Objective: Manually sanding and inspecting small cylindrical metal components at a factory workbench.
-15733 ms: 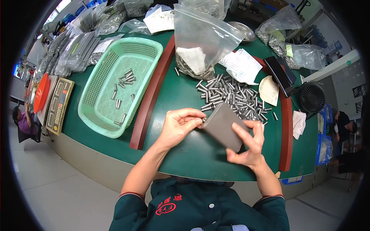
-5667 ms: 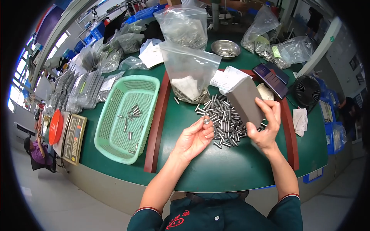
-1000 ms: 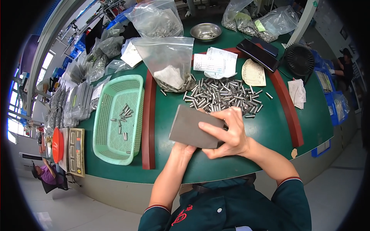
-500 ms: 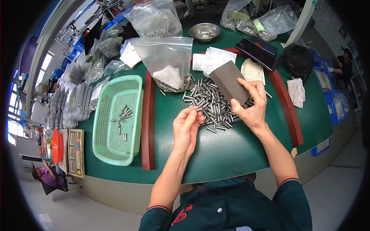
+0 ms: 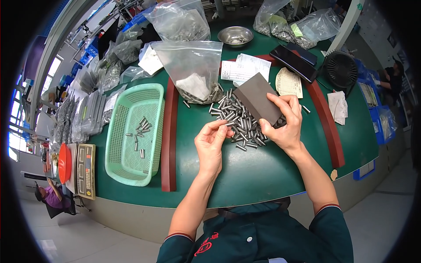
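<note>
A person seen from above wears a dark teal work shirt with short sleeves, each cuff edged in a thin red and white band. Red embroidery sits on the chest at about 7 o'clock, beside small pale buttons. Both forearms and both hands are bare.

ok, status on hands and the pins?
Left hand pinching at the pin pile. Right hand grips a grey board, tilted over the pile. Nothing between hands and pile.
</note>
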`<act>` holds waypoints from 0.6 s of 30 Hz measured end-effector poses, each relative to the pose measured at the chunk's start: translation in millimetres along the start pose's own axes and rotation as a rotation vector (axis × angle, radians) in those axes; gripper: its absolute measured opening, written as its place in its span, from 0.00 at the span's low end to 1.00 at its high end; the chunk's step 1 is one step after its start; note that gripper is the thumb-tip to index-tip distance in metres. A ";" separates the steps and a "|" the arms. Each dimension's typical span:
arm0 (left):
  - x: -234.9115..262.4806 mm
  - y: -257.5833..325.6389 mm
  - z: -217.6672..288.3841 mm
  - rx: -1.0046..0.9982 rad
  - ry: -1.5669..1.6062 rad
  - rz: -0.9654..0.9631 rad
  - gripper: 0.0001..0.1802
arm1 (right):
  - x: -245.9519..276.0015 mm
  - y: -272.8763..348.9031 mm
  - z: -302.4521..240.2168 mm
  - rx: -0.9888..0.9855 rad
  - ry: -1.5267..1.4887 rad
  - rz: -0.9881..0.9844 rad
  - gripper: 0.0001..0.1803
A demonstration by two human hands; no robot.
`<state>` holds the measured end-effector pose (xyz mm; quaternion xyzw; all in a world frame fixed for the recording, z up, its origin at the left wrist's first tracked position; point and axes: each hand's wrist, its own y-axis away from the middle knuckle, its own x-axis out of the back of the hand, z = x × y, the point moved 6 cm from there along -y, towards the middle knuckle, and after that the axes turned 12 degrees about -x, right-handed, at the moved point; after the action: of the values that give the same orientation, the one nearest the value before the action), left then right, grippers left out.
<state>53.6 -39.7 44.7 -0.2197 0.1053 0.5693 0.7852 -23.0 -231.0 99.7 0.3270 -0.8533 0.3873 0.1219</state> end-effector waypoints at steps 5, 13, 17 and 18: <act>2.8 -0.4 12.6 -0.112 -0.140 0.052 0.09 | 2.2 5.8 -20.0 0.094 0.112 -0.015 0.35; 9.5 -1.3 21.9 -0.226 -0.267 0.109 0.08 | 0.1 21.9 -45.0 0.201 0.147 -0.060 0.36; 11.5 -2.3 20.2 -0.242 -0.277 0.109 0.08 | -1.9 23.3 -46.3 0.218 0.157 -0.068 0.36; 12.0 -2.4 20.3 -0.252 -0.295 0.108 0.08 | -2.1 23.5 -46.9 0.222 0.161 -0.071 0.36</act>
<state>58.2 -20.7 58.1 -0.2247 -0.0713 0.6452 0.7268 -38.9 -183.8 116.5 0.3364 -0.7806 0.4998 0.1664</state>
